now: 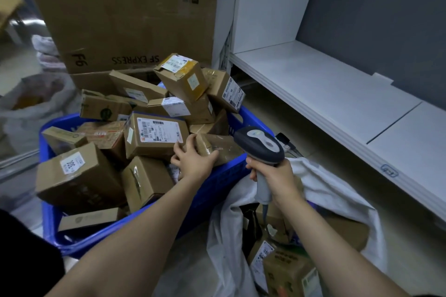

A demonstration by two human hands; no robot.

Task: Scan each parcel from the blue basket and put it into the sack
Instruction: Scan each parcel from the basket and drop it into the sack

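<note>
Left hand point(193, 161) apparently around taped parcel point(218, 143)

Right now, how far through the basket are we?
Done: several parcels already lie in the white sack. In hand: the left hand grips a taped parcel at the right rim of the blue basket; the right hand holds the scanner beside it. Left: the basket is heaped with more than ten boxes.
</note>
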